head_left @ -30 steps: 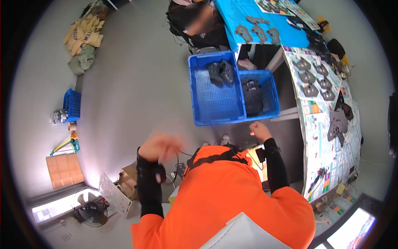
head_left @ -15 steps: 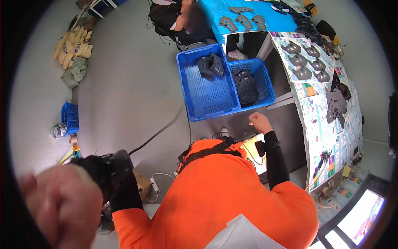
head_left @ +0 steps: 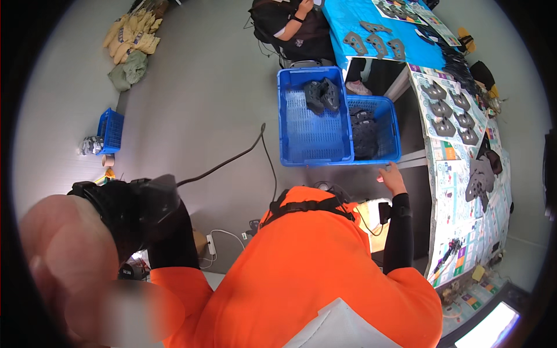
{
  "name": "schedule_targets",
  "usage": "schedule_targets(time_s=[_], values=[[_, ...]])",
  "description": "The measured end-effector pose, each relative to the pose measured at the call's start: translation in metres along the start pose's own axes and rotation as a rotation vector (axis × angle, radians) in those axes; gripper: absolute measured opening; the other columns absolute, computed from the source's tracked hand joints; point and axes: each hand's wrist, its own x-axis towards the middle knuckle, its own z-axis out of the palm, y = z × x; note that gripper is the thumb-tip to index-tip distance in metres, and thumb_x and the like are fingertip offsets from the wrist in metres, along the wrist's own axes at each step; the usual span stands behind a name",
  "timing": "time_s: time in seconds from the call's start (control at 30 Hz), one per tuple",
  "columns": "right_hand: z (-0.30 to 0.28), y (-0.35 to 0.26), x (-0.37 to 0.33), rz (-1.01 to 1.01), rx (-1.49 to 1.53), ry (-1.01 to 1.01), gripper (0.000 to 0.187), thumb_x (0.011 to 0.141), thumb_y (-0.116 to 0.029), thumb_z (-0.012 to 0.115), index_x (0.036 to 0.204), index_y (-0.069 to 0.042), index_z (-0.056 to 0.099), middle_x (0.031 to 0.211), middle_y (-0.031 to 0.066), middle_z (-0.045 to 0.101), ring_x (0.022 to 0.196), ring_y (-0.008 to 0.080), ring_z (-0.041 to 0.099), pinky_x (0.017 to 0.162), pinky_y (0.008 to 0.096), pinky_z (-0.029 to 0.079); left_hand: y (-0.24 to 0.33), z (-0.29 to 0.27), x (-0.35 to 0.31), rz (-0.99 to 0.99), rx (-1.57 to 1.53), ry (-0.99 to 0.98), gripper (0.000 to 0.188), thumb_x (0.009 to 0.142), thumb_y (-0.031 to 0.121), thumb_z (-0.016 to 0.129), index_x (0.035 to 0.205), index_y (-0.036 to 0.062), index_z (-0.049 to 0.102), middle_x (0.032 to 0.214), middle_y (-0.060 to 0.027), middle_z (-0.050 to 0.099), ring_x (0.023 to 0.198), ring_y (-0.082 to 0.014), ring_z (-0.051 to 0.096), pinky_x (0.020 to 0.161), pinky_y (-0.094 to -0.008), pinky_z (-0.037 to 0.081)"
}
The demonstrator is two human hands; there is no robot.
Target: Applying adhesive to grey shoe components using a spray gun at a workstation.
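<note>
The left hand looms close to the lens, finger state impossible to tell, while the right hand hangs empty, fingers loosely parted, a small blue crate of dark parts just ahead of them and a larger blue crate with two dark pieces ahead-left.

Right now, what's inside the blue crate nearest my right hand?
That blue crate holds heaped dark grey pieces; whatever lies beneath them or behind the neighbouring crate is hidden.
</note>
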Motion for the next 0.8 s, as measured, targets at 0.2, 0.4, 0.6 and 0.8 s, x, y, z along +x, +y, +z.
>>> schedule_targets(time_s=[0.2, 0.4, 0.6, 0.8], values=[[0.01, 0.016, 0.006, -0.071, 0.003, -0.187, 0.043, 0.087, -0.022, 0.059, 0.118, 0.009, 0.052, 0.082, 0.0177, 0.068, 0.071, 0.0218, 0.069, 0.069, 0.0296, 0.052, -0.009, -0.097, -0.069, 0.023, -0.017, -0.169, 0.042, 0.084, 0.038, 0.067, 0.102, -0.0001, 0.064, 0.071, -0.0026, 0.062, 0.054, -0.0125, 0.053, 0.056, -0.0271, 0.042], [0.003, 0.021, -0.009, -0.024, -0.092, -0.091, 0.045, 0.087, -0.022, 0.06, 0.119, 0.009, 0.051, 0.083, 0.0164, 0.068, 0.072, 0.0213, 0.069, 0.07, 0.0303, 0.053, 0.003, -0.072, -0.04, 0.056, -0.02, -0.335, 0.043, 0.083, 0.037, 0.069, 0.105, 0.0002, 0.064, 0.073, -0.0033, 0.065, 0.052, -0.0122, 0.054, 0.053, -0.0244, 0.041], [-0.017, -0.069, -0.074, -0.186, 1.205, -0.89, 0.08, 0.085, -0.005, 0.057, 0.151, -0.018, 0.012, 0.118, 0.0218, 0.058, 0.058, 0.0165, 0.057, 0.054, 0.0282, 0.046, -0.006, 0.153, 0.101, 0.092, -0.248, -0.898, 0.077, 0.077, 0.044, 0.073, 0.134, 0.0001, 0.046, 0.077, -0.0049, 0.067, 0.053, -0.0172, 0.056, 0.05, -0.0246, 0.042], [-0.001, -0.147, -0.142, -1.027, 1.236, -1.738, 0.076, 0.079, 0.008, 0.054, 0.147, -0.003, 0.021, 0.11, 0.037, 0.057, 0.039, 0.0063, 0.041, 0.039, 0.0191, 0.032, -0.047, 0.214, 0.078, -0.375, -0.152, -0.989, 0.07, 0.08, 0.047, 0.069, 0.136, 0.012, 0.045, 0.073, -0.0081, 0.066, 0.068, -0.0304, 0.063, 0.06, -0.0369, 0.05]])
